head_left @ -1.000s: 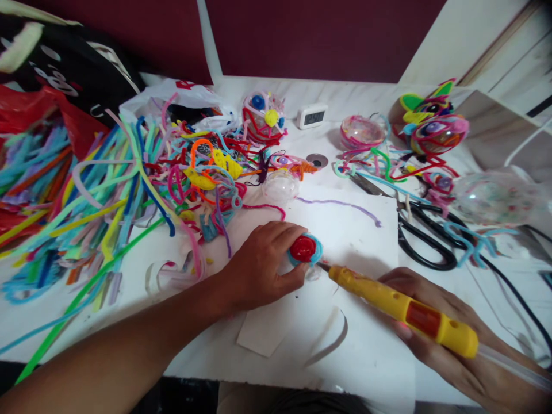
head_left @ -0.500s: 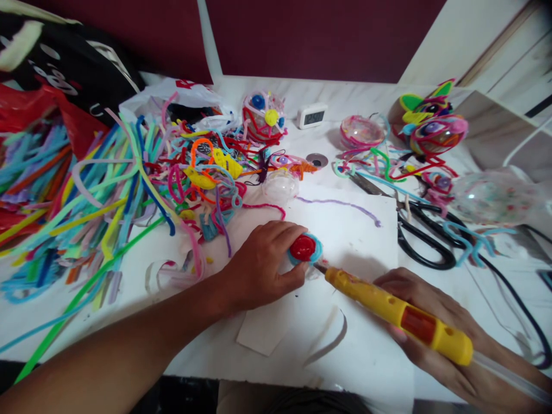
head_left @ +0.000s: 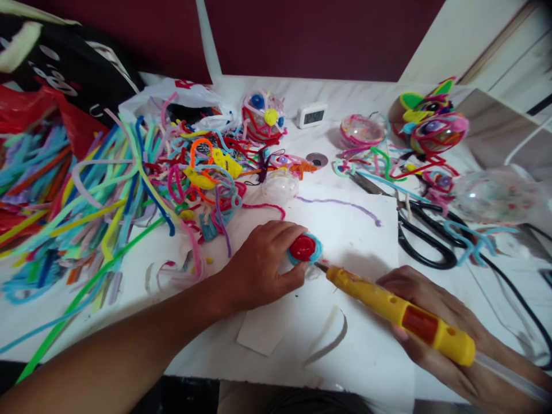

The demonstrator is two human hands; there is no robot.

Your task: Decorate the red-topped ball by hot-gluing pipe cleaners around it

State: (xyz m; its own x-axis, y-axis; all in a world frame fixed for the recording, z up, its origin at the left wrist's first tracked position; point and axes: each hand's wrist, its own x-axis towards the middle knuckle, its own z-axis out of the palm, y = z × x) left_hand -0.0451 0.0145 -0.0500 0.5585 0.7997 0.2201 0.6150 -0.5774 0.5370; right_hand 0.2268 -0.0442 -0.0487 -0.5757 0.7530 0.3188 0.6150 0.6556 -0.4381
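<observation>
My left hand (head_left: 267,264) is closed around a small round piece of coiled pipe cleaner (head_left: 303,248), red in the middle with a light blue rim. Something clear shows just beneath it, partly hidden by the fingers. In my right hand (head_left: 435,322) is a yellow hot glue gun (head_left: 397,305) with a dark red panel on its side. A clear glue stick (head_left: 509,374) sticks out of its back end. The gun's metal tip points left and sits at the lower right edge of the coiled piece; whether it touches cannot be made out.
White paper (head_left: 357,322) lies under both hands. Piled pipe cleaners (head_left: 112,195) cover the left side. Large black-handled scissors (head_left: 426,241) lie at the right, near a clear plastic shape (head_left: 495,195). Wrapped clear balls (head_left: 264,118) and a small digital clock (head_left: 312,115) stand behind.
The glue gun and my right hand have shifted very slightly to the right. My left hand and the coiled piece stay in place.
</observation>
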